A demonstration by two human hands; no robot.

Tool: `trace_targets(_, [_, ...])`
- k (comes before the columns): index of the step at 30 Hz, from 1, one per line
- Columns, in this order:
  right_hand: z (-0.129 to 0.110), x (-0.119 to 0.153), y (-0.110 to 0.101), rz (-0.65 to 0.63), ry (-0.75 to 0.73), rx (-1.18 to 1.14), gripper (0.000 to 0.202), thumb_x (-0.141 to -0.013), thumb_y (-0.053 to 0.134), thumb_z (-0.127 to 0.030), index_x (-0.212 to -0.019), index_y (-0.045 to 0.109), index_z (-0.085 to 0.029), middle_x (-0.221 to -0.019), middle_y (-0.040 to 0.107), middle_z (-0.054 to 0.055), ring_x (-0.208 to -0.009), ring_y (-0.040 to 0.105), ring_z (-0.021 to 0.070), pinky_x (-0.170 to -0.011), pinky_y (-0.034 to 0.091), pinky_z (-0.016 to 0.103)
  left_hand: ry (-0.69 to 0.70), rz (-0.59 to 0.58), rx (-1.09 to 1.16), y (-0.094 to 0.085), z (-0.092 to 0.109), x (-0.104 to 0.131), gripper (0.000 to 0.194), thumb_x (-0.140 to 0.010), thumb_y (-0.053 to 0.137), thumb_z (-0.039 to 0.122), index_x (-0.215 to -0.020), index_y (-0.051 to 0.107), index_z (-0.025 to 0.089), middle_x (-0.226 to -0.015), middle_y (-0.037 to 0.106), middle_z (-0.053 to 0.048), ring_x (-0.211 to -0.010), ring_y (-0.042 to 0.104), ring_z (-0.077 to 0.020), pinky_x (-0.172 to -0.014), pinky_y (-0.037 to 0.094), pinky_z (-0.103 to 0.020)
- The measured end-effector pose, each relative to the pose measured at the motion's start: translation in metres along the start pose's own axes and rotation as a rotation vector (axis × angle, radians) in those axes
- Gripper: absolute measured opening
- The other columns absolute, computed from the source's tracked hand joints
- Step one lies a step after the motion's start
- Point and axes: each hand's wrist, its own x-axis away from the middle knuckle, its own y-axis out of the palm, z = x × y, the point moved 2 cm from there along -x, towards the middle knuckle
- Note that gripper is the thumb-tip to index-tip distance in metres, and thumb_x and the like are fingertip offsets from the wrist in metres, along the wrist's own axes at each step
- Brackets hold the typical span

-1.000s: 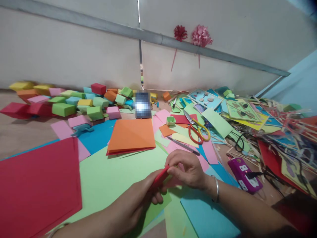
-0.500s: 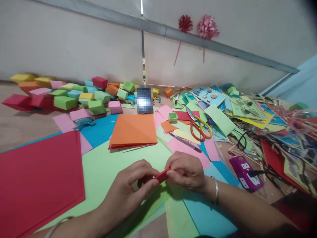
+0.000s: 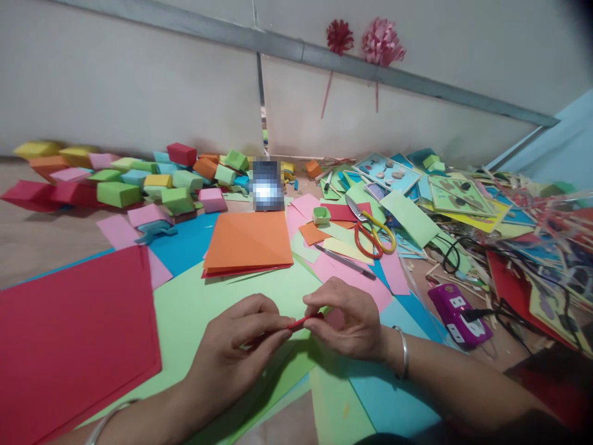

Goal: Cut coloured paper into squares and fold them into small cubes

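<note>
Between my two hands, over a light green paper sheet (image 3: 185, 334), is a small folded piece of red paper (image 3: 298, 324), seen nearly edge-on. My left hand (image 3: 236, 340) pinches its left part between thumb and fingers. At the other end, the thumb of my right hand (image 3: 347, 321) presses against the paper while the index finger arches above it, a little apart. The remaining right fingertips are hidden behind the hand. Beyond my hands lies a stack of orange and red paper (image 3: 250, 241). A large red sheet (image 3: 74, 334) is at my left.
Scissors (image 3: 370, 232), a slim pen-like tool (image 3: 347, 262) and a small green paper box (image 3: 321, 215) lie on paper scraps. Many coloured paper boxes (image 3: 118, 194) fill the back left. At right are a purple power strip (image 3: 458, 315), cables and sticks. A blurred-out device (image 3: 266, 185) stands at the back.
The red paper has turned from showing its flat side to nearly edge-on. My right index finger has lifted away from the thumb. The whole view has shifted slightly.
</note>
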Motion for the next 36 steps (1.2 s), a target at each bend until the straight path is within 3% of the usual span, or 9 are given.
trace_targets(8, [-0.004,-0.001,0.004,-0.082,0.001,0.011,0.031,-0.085,0.053,-0.007,-0.108,0.064,-0.024,-0.072,0.067,-0.001,-0.064,0.056,0.0125,-0.061,0.05,0.025,-0.043,-0.048,0.032,0.004,0.001,0.0,0.017,-0.085,0.063,0.011,-0.089,0.075,0.022,-0.071,0.064,0.001,-0.056,0.059,-0.0075,-0.049,0.047,-0.014])
trace_targets(11, [-0.004,0.0,0.005,-0.116,-0.002,-0.029,0.022,-0.093,0.054,-0.013,-0.111,0.063,-0.023,-0.077,0.068,0.001,-0.068,0.06,0.0125,-0.064,0.051,0.025,-0.072,-0.046,0.085,0.003,0.005,-0.003,0.015,-0.084,0.065,0.012,-0.088,0.075,0.021,-0.069,0.065,0.001,-0.055,0.059,-0.0075,-0.048,0.047,-0.014])
trace_targets(13, [-0.002,0.001,0.006,-0.109,0.023,-0.058,0.019,-0.096,0.06,-0.027,-0.114,0.061,-0.021,-0.081,0.069,0.003,-0.072,0.063,0.0134,-0.067,0.053,0.026,-0.087,-0.039,0.117,0.001,0.006,-0.005,0.013,-0.084,0.066,0.013,-0.083,0.075,0.021,-0.069,0.067,0.001,-0.057,0.062,-0.0089,-0.05,0.049,-0.015])
trace_targets(16, [0.002,0.002,0.006,-0.043,0.087,-0.093,0.042,-0.084,0.072,-0.05,-0.111,0.061,-0.019,-0.083,0.067,0.004,-0.073,0.062,0.0145,-0.068,0.054,0.028,-0.181,0.013,0.183,-0.004,0.004,-0.006,0.011,-0.084,0.07,0.017,-0.076,0.075,0.022,-0.068,0.067,0.001,-0.057,0.065,-0.0108,-0.05,0.051,-0.018])
trace_targets(19, [0.004,0.002,0.007,-0.049,0.116,-0.113,0.03,-0.084,0.074,-0.044,-0.094,0.064,-0.018,-0.081,0.067,0.004,-0.075,0.062,0.0145,-0.069,0.054,0.028,-0.232,0.032,0.213,-0.005,0.003,-0.006,0.011,-0.083,0.071,0.019,-0.073,0.075,0.023,-0.067,0.067,0.001,-0.056,0.065,-0.0116,-0.048,0.051,-0.018])
trace_targets(22, [0.004,0.003,0.009,-0.093,0.142,-0.112,0.02,-0.088,0.071,-0.036,-0.083,0.063,-0.018,-0.079,0.067,0.004,-0.075,0.063,0.0144,-0.071,0.055,0.029,-0.201,-0.006,0.193,-0.003,0.005,-0.006,0.012,-0.084,0.068,0.018,-0.075,0.074,0.023,-0.067,0.067,0.001,-0.056,0.064,-0.0115,-0.05,0.052,-0.019])
trace_targets(27, [0.002,0.004,0.011,-0.095,0.136,-0.119,0.024,-0.091,0.066,-0.04,-0.084,0.064,-0.017,-0.079,0.069,0.006,-0.075,0.063,0.0142,-0.071,0.055,0.028,-0.137,-0.037,0.144,-0.003,0.01,-0.006,0.008,-0.085,0.066,0.017,-0.088,0.07,0.023,-0.073,0.067,0.001,-0.063,0.064,-0.0125,-0.055,0.054,-0.021])
trace_targets(36, [0.001,0.006,0.013,-0.114,0.134,-0.111,0.03,-0.089,0.068,-0.044,-0.082,0.068,-0.015,-0.075,0.071,0.006,-0.07,0.065,0.0134,-0.066,0.056,0.026,0.004,-0.013,0.131,-0.009,0.01,-0.004,0.017,-0.086,0.064,0.008,-0.088,0.07,0.024,-0.074,0.067,0.001,-0.063,0.066,-0.0123,-0.053,0.054,-0.02])
